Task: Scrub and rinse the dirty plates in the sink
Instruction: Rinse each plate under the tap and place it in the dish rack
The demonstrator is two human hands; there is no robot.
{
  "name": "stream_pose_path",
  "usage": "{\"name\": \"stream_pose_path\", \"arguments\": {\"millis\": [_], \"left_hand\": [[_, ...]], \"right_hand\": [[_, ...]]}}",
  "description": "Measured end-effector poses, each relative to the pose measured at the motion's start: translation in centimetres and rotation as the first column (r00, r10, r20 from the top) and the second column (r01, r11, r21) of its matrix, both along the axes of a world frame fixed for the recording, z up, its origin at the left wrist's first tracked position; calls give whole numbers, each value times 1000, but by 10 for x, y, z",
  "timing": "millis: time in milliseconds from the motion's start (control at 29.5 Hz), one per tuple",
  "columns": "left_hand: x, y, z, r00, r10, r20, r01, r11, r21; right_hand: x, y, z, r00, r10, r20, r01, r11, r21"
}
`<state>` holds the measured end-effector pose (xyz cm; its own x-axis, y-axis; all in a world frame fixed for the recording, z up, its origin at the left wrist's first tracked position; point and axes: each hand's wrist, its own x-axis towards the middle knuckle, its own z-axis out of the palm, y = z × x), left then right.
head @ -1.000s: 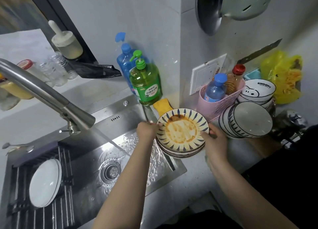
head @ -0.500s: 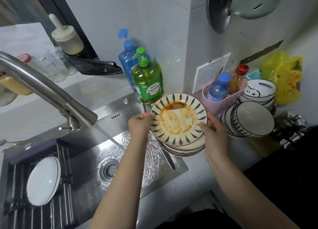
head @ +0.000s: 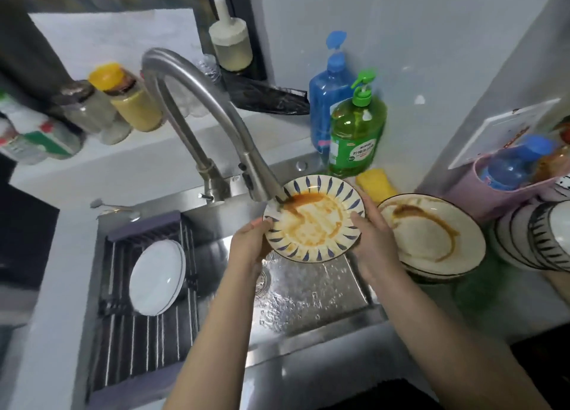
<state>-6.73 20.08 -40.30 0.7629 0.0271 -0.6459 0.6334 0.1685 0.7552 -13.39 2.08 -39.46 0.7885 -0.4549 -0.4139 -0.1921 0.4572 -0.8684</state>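
A blue-leaf patterned plate (head: 314, 221) smeared with orange sauce tilts over the steel sink (head: 308, 298), its upper left edge under the faucet's spout (head: 262, 184). My left hand (head: 251, 243) grips its left rim and my right hand (head: 371, 240) grips its right rim. Water wets the sink floor below. On the counter to the right stays a stack of dirty plates (head: 431, 237), the top one streaked with sauce. A yellow sponge (head: 376, 181) lies behind it.
A clean white plate (head: 155, 281) leans in the drying rack (head: 135, 341) over the sink's left half. Green dish soap (head: 354, 135) and a blue bottle (head: 328, 101) stand behind the sink. Stacked bowls (head: 536, 237) and a pink caddy (head: 505, 193) crowd the right.
Both hands lifted the patterned plate off the stack and carried it left over the sink, under the faucet. The view turned left with it.
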Motion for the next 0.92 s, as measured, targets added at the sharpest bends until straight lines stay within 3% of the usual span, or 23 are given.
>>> {"name": "stream_pose_path", "arguments": {"millis": [204,272,306,339,407,441,475,509,611,679,747,815,917], "left_hand": [[19,45,-10,982,-156,-106,127,964,-236],[24,56,-17,987,-134,-92,110,968,-225],[25,59,-23,990,-115,-76,97,973,-208],[26,62,-27,992,-117,-55,105,978,-182],[25,62,-29,992,-128,-7,127,986,-110],[24,61,-33,990,-138,20,139,989,-44],[23,60,-35,985,-163,48,161,986,46],[20,58,-37,977,-194,88,182,975,130],[12,56,-43,943,-295,157,237,922,307],[10,51,-43,934,-314,169,233,896,378],[9,49,-48,930,-328,164,238,881,409],[12,53,-54,941,-291,175,230,924,304],[22,67,-66,978,-198,62,190,975,112]], "right_hand": [[24,35,-29,984,153,-93,-145,985,89],[32,47,-43,962,213,-173,-218,976,-13],[36,51,-49,943,244,-225,-282,947,-156],[39,55,-51,905,290,-310,-393,849,-354],[42,64,-57,810,293,-508,-586,419,-693],[42,72,-59,771,289,-567,-630,216,-746],[41,81,-60,724,313,-615,-666,85,-741],[39,89,-62,677,351,-647,-700,34,-714],[39,123,-75,550,447,-705,-810,81,-580],[48,137,-82,590,499,-635,-796,229,-560],[53,144,-87,614,548,-568,-779,301,-551],[50,148,-85,557,633,-538,-801,236,-551],[20,137,-75,351,828,-437,-839,71,-540]]}}
